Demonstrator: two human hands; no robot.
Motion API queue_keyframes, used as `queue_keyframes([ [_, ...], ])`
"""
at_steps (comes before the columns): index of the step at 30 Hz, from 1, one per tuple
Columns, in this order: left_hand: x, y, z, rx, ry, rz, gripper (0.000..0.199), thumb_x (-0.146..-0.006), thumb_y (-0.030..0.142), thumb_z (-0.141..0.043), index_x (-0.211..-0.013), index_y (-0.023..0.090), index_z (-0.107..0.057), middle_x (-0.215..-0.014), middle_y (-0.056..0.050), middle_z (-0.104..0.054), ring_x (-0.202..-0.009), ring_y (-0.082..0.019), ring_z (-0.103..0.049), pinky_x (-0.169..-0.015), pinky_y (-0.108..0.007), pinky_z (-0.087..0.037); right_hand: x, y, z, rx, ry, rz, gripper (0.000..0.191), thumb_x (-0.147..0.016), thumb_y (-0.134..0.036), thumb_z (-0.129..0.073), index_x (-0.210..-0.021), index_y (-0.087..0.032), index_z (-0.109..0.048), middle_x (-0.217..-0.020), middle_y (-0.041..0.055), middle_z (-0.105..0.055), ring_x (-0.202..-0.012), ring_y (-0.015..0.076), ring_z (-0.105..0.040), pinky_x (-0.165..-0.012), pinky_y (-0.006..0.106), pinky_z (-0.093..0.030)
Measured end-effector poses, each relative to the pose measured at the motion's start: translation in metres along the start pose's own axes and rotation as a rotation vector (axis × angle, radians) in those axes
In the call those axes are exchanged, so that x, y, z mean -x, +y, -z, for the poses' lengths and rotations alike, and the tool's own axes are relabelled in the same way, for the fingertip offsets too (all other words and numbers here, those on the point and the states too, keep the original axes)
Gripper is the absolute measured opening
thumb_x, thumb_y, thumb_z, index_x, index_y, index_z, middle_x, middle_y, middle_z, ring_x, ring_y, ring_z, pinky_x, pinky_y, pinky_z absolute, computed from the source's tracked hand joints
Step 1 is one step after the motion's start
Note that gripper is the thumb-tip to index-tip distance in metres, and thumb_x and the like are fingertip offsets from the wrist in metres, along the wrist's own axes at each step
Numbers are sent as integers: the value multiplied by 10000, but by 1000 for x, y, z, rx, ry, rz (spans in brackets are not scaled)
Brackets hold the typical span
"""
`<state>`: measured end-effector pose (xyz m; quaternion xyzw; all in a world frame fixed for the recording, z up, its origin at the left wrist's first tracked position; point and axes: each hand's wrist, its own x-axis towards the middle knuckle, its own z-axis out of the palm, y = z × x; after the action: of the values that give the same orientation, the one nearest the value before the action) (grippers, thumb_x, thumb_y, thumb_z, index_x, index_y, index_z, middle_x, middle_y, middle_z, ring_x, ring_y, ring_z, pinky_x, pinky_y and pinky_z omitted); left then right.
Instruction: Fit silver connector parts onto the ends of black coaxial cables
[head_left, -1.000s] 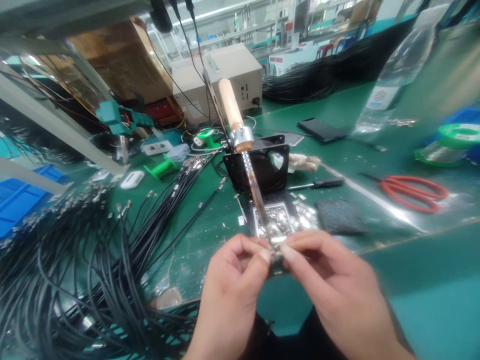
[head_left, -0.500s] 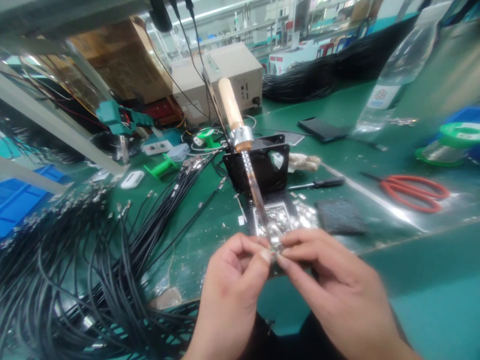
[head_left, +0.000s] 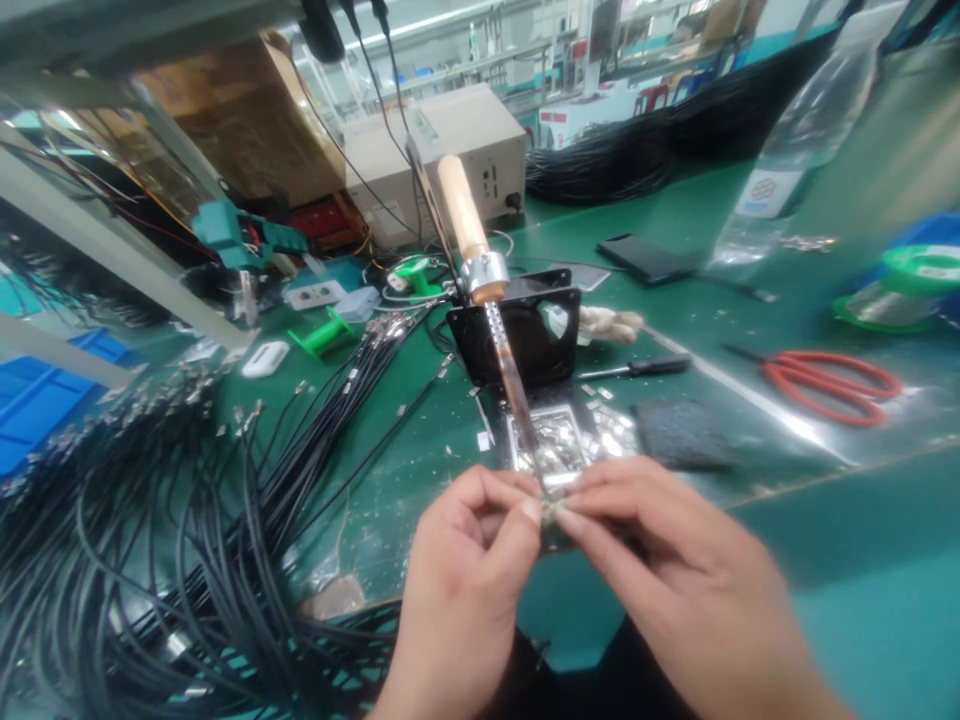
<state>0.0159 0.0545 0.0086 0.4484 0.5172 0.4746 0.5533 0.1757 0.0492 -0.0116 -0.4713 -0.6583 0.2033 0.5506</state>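
Observation:
My left hand (head_left: pixel 471 575) and my right hand (head_left: pixel 667 570) meet at the table's front edge, thumbs and fingertips pinched together. Between them is something tiny, pale and shiny; its kind is too small and blurred to make out. Just above the fingertips ends the tip of a soldering iron (head_left: pixel 487 275), which has a wooden handle, a metal collar and a browned shaft. It slants down toward me, propped against a black square frame (head_left: pixel 517 345). Under the shaft lies a shallow tray (head_left: pixel 513 445) of small shiny metal pieces, with more pieces heaped at its right.
Black cables (head_left: pixel 225 540) with metal ends fill the left side. Toward the right are a screwdriver (head_left: pixel 652 366), a dark pad (head_left: pixel 682 435), red-handled scissors (head_left: pixel 832 385), a solder spool (head_left: pixel 885 300), a phone (head_left: pixel 645 258) and a plastic bottle (head_left: pixel 795 150). A beige machine (head_left: pixel 465 150) stands behind.
The fingertips have shifted very slightly at the soldering iron's tip, and the bright piece there shows less now. Both hands otherwise keep their pinch and place.

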Motion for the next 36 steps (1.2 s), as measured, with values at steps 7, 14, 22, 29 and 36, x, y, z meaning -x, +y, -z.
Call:
queue_keyframes([
  [7,-1,-2,0,-36,-5,9,162,-931,213,-729,-783,189,-668,-937,11,-726,-854,-113,-667,-785,-193,-536,8,0,2,74,-4,32,160,-1008,-171,-600,-853,-179,-640,-963,11,-612,-920,7,-639,-832,47,-518],
  [14,0,-2,0,-23,-12,12,172,-929,223,-733,-776,186,-663,-932,6,-724,-872,-119,-668,-808,-198,-535,11,1,-4,53,38,46,102,-984,-151,-665,-897,-204,-678,-1018,-21,-628,-969,-17,-646,-914,24,-491],
  [22,0,-3,0,3,-12,27,169,-921,226,-739,-773,184,-669,-932,-1,-718,-843,-124,-671,-787,-215,-540,8,2,-7,-32,28,29,111,-966,-124,-686,-900,-214,-687,-1072,-70,-693,-1001,-49,-688,-974,-26,-487],
  [29,-1,-2,0,14,-15,24,176,-932,224,-736,-772,188,-670,-897,13,-711,-825,-111,-664,-768,-192,-529,7,1,-7,-22,42,42,113,-957,-117,-697,-887,-205,-694,-1037,-59,-685,-984,-47,-684,-954,-24,-493],
  [36,-1,0,-1,26,-10,11,176,-924,206,-740,-765,179,-668,-885,13,-708,-803,-101,-651,-744,-178,-519,5,1,-7,-25,46,49,108,-952,-112,-705,-897,-205,-701,-1034,-51,-696,-975,-36,-695,-944,-6,-515],
])
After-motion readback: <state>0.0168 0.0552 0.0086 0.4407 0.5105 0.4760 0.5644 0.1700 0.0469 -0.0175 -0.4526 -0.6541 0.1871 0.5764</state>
